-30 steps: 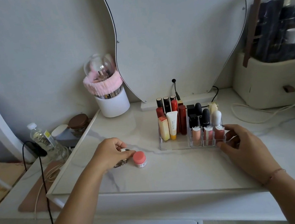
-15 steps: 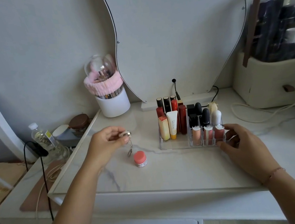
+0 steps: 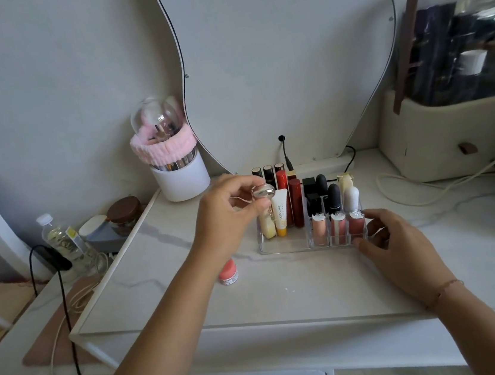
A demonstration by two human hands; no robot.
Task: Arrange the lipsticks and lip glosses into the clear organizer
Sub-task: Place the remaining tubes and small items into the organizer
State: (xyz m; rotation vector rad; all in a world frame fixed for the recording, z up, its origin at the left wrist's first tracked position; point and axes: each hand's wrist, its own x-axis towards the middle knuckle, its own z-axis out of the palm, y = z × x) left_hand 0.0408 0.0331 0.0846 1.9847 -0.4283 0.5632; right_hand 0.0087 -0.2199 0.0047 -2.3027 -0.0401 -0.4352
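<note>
The clear organizer (image 3: pixel 284 246) stands on the marble tabletop, filled with upright lipsticks and lip gloss tubes (image 3: pixel 338 226). My left hand (image 3: pixel 228 217) hovers over its left end, pinching a small silver capsule-shaped item with a dangling chain (image 3: pixel 263 192) between thumb and fingers. My right hand (image 3: pixel 400 249) rests on the table with its fingertips against the organizer's front right corner. A small pink-lidded jar (image 3: pixel 228 273) sits on the table, partly hidden behind my left forearm.
A white brush holder with a pink headband (image 3: pixel 175 168) stands at the back left, beside a curved mirror (image 3: pixel 286 58). A beige storage case (image 3: pixel 451 131) sits at the back right. A water bottle (image 3: pixel 62 238) and cables lie on the lower shelf to the left.
My left hand picked the silver item up from the table beside the pink jar and carried it up and right, over the organizer's left end. My right hand stayed at the organizer.
</note>
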